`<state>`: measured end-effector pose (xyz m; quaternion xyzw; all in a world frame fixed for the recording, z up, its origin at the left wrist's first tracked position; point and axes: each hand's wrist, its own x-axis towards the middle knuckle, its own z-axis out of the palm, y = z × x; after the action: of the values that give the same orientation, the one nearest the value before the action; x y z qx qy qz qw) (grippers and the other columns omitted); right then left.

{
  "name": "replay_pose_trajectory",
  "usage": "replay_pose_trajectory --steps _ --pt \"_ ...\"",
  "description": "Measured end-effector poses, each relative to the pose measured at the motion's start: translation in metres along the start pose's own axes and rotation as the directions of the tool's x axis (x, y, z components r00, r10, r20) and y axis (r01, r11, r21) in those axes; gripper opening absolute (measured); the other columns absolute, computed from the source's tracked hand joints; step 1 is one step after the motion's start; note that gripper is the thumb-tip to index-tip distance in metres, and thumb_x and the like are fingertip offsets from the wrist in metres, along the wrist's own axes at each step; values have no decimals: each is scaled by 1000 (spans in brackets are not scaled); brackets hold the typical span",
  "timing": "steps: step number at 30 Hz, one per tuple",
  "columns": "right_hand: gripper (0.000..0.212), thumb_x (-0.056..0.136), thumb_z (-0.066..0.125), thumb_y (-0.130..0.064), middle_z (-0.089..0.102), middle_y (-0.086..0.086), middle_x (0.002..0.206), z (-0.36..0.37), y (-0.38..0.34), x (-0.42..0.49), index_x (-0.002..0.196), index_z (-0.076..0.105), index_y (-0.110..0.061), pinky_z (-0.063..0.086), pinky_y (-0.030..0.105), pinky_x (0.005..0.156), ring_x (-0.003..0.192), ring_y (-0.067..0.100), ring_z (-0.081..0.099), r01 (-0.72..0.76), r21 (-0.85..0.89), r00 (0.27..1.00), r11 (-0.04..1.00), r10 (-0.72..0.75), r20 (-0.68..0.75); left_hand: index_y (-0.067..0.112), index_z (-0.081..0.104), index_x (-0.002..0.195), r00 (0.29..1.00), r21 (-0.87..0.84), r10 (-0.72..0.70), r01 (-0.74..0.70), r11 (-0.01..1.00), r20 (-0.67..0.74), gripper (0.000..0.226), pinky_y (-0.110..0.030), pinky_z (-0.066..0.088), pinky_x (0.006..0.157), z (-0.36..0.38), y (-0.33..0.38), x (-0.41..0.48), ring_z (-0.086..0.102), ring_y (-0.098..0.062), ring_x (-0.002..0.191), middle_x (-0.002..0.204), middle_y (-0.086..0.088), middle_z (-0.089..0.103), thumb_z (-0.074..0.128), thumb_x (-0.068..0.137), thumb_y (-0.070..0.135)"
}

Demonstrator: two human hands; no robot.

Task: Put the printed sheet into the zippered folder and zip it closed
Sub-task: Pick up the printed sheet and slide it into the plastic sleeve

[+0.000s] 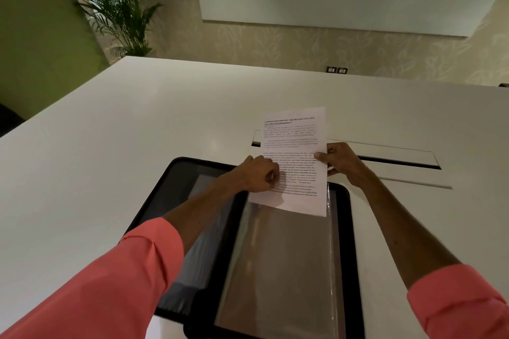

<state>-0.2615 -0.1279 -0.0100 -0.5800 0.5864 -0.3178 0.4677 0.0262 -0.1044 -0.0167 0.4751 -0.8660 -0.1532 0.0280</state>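
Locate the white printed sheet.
Head view, centre-right: white printed sheet, held by left hand and right hand, overlaps the far edge of the black zippered folder.

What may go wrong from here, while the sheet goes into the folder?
1. The left hand and right hand hold the sheet by its sides only, so its lower edge could catch on the clear sleeve and crease.
2. Much of the sheet reaches beyond the far rim of the folder. Zipping too early might trap it.

matt paper sheet (294, 157), glossy plastic folder (275, 270)
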Motion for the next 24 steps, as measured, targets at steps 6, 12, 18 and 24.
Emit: replay_pose_trajectory --steps 6,12,18,24 --pt "29 100 75 -22 82 8 115 -4 9 -6 127 76 -11 66 40 86 101 24 80 -22 -68 996 997 28 79 13 72 115 1000 -43 -9 8 999 -24 18 -43 54 98 3 8 2 68 -22 106 119 -4 71 70 98 20" --pt "38 95 79 -11 80 6 125 -9 17 -16 132 73 -8 65 35 91 114 24 77 -17 -118 972 993 44 229 15 72 113 1000 -49 -4 4 999 -5 20 -43 56 97 3 15 1 70 -20 105 115 0 76 69 94 12" --pt "25 101 74 -27 83 1 112 7 9 -19 124 75 -19 68 35 76 100 23 81 -21 15 999 1000 20 35 19 72 114 1000 -24 -8 9 1000 13 26 -40 54 98 6 26 5 68 -18 107 117 3 74 68 90 10" --pt "23 108 61 -16 80 18 109 22 4 -14 117 72 3 64 49 86 96 34 77 -4 93 959 996 30 -282 19 72 114 996 15 0 2 1000 -91 21 -34 49 92 17 26 8 67 -19 107 116 1 74 70 96 30"
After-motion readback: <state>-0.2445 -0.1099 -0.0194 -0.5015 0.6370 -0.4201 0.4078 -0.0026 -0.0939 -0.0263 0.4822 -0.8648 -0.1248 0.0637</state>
